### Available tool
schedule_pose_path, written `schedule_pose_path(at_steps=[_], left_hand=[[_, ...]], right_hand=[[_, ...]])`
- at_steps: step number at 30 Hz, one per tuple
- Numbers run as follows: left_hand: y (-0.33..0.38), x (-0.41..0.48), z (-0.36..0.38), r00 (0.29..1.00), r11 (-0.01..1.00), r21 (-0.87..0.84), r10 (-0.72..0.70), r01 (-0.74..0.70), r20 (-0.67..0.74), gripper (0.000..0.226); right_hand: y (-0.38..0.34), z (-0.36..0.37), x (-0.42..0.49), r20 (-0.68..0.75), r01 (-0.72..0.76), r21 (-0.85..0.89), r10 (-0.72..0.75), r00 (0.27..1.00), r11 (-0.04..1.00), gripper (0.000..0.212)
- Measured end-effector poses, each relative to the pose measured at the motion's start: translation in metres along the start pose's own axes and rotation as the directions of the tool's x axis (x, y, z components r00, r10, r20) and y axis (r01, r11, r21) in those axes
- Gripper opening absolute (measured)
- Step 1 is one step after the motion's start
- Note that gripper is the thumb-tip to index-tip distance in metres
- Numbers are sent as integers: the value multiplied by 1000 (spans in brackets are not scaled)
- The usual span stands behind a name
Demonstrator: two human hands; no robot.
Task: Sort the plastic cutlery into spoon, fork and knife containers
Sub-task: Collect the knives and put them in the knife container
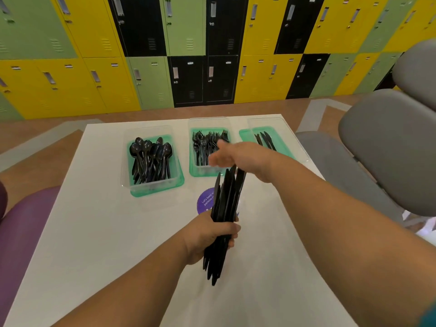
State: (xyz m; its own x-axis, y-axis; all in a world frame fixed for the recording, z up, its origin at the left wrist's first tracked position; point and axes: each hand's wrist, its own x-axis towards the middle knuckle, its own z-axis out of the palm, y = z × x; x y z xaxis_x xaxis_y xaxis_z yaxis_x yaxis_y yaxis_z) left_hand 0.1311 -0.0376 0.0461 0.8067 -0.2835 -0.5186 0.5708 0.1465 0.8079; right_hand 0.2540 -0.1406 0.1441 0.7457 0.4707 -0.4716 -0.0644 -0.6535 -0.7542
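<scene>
knives (pixel 226 197) bundled in your left hand (pixel 212 234), their box off at the far right corner
head view: your left fingers curl tight round the handle end of the bundle over the middle of the table (pixel 94 232). its long axis runs from the near edge toward the far edge, blade tips just under your right hand (pixel 226 154). that hand is blurred, its fingers seem loosely spread and i see nothing in them. it hovers by the fork box (pixel 195 171), so it is the nearer hand to the knife box (pixel 280 145), which lies to its right. the spoon box (pixel 153 191) sits toward the far left, well apart from the bundle.
</scene>
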Motion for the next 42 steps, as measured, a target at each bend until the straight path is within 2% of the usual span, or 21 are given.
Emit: schedule_pose_path(at_steps=[3, 6, 7, 9, 11, 13, 15, 17, 18, 20, 21, 23, 26, 29, 30, 32, 33, 34, 36, 38, 42], left_hand=[[4, 1, 1, 1000, 1000, -25, -5, 5, 6, 20], [5, 3, 4, 1000, 999, -45, -28, 29, 13, 22], [5, 4, 5, 999, 998, -60, -31, 32, 20, 20], [7, 9, 8, 1000, 992, -120, -28, 29, 12, 14], [11, 17, 10, 997, 974, -227, -23, 7, -67, 12], [19, 28, 9, 983, 947, -320, -28, -32, -181, 13], [28, 42, 8, 962, 937, -340, -13, -85, -274, 17], [40, 54, 12, 946, 904, -387, 53, -181, -320, 12], [46, 59, 16, 940, 875, -423, 95, -237, -329, 6], [53, 68, 26, 927, 846, -431, 174, -314, -333, 14], [56, 71, 31, 923, 852, -407, 201, -330, -328, 20], [56, 78, 40, 922, 879, -344, 223, -331, -317, 29], [55, 92, 52, 923, 913, -286, 190, -291, -335, 40], [58, 109, 61, 911, 914, -292, 161, -283, -379, 37], [61, 116, 63, 912, 913, -305, 142, -270, -385, 31], [70, 131, 65, 926, 909, -348, 92, -228, -366, 11], [77, 139, 66, 936, 907, -370, 68, -203, -345, 6], [85, 148, 67, 943, 907, -380, 50, -180, -328, 9], [102, 169, 74, 944, 909, -391, 7, -144, -331, 10], [120, 190, 82, 945, 900, -425, -47, -101, -324, 10], [149, 236, 89, 950, 908, -417, -103, -31, -294, 17]], right_hand=[[5, 6, 0, 76, -33, -189, 48, 996, 981, 48], [15, 11, 0, 110, -40, -155, 58, 992, 987, 50], [20, 11, 1, 66, -19, -112, 26, 998, 994, 45], [32, 8, 4, -145, 53, 83, -40, 989, 995, 42], [48, 7, 0, -313, 84, 337, 27, 949, 938, 44], [69, 14, -13, -221, -48, 520, 189, 957, 853, 48], [95, 34, -25, -20, -250, 631, 338, 941, 734, 58], [117, 57, -31, 125, -352, 776, 420, 899, 523, 67], [124, 66, -32, 179, -354, 861, 436, 882, 364, 69], [128, 74, -32, 233, -279, 959, 398, 887, 59, 67], [126, 72, -32, 222, -221, 974, 359, 906, -46, 65], [121, 62, -26, 156, -119, 984, 319, 935, -133, 60], [121, 47, -15, 81, -50, 994, 352, 932, -97, 53], [125, 33, -10, 21, -51, 996, 394, 919, 68, 50], [126, 25, -9, -31, -58, 977, 406, 913, 205, 49], [125, 4, -8, -213, -64, 809, 393, 895, 584, 44], [124, -8, -7, -308, -39, 671, 326, 893, 740, 40], [123, -20, -4, -381, 7, 544, 240, 893, 839, 37], [119, -44, 4, -486, 98, 367, 101, 868, 925, 28], [115, -68, 17, -532, 130, 251, 25, 846, 959, 23], [118, -112, 58, -444, 43, 238, 70, 893, 970, 33]])
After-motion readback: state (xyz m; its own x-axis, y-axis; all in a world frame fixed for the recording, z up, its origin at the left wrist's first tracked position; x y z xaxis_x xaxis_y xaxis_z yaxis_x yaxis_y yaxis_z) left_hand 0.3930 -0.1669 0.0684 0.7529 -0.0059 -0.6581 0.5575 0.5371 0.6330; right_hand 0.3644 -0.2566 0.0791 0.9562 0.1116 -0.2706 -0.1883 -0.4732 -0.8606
